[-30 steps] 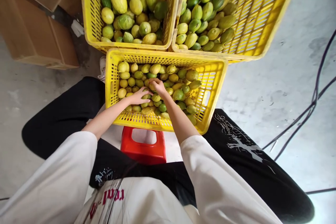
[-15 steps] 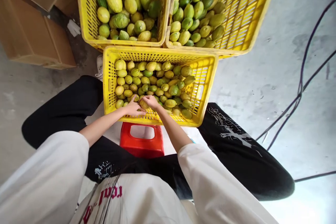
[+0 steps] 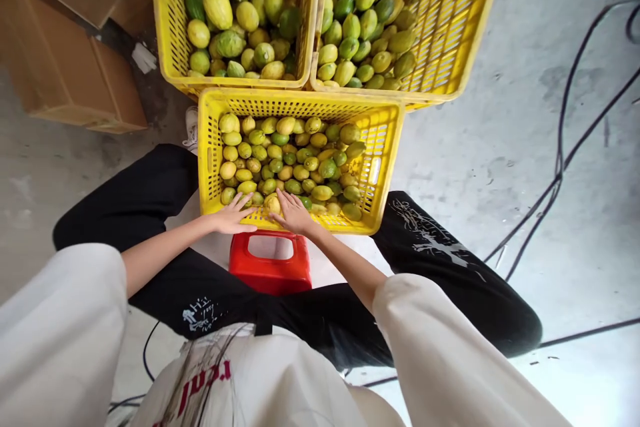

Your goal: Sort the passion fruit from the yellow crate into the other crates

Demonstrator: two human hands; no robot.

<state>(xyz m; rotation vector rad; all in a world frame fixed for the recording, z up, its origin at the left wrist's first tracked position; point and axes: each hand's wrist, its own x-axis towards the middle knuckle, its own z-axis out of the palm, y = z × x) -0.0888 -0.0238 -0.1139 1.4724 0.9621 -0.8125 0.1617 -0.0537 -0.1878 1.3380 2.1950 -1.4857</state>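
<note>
A yellow plastic crate (image 3: 389, 167) in front of me holds a layer of small green and yellow lemon-like fruits (image 3: 286, 155). Over its near left part, my left hand (image 3: 233, 215) lies with fingers spread on the fruits by the near rim. My right hand (image 3: 294, 212) is a little to the right, palm down, its fingers stretched over the fruits. One yellow fruit (image 3: 272, 203) rests between the two hands, close to my right thumb. Under the near rim stands a red plastic stool (image 3: 270, 267), partly hidden by the crate.
Beyond it stand two more yellow crates, a left one (image 3: 161, 20) and a right one (image 3: 463, 27), filled with larger green and yellow fruits. Cardboard boxes (image 3: 75, 67) are at the far left. Black cables (image 3: 559, 173) cross the concrete floor on the right.
My hands have moved apart and their fingers have spread; the yellow fruit that was between them now lies in the crate. The view has shifted slightly.
</note>
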